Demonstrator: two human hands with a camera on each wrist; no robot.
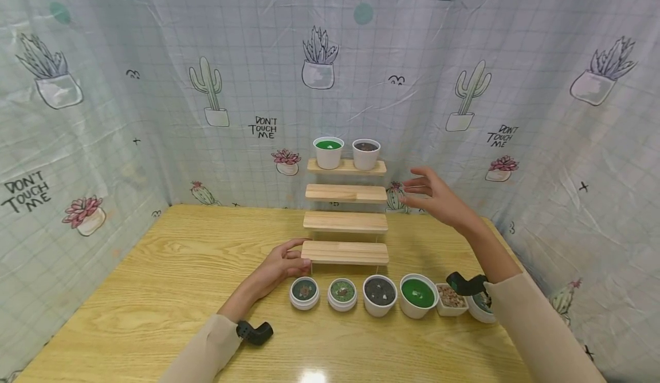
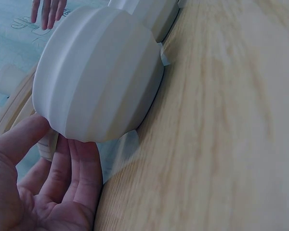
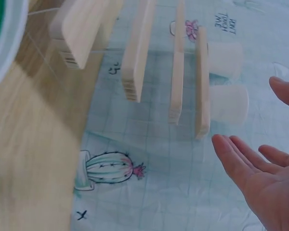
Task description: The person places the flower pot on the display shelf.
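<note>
- Passable widely over the table (image 1: pixel 170 280), left of the left hand (image 1: pixel 277 267), as far as the patterned curtain (image 1: pixel 242 165).
- Blocked at the left end of the bottom board (image 1: pixel 344 254) by that hand.
- Reachable from the front onto the two middle boards (image 1: pixel 345 221) — occupied on the top board (image 1: pixel 346 166) by two white cups (image 1: pixel 328 157).
- Hemmed in front by a row of pots (image 1: pixel 380 304) — closest-set toward the right.
- Passable right of the boards, beneath the right hand (image 1: pixel 438 198).
</note>
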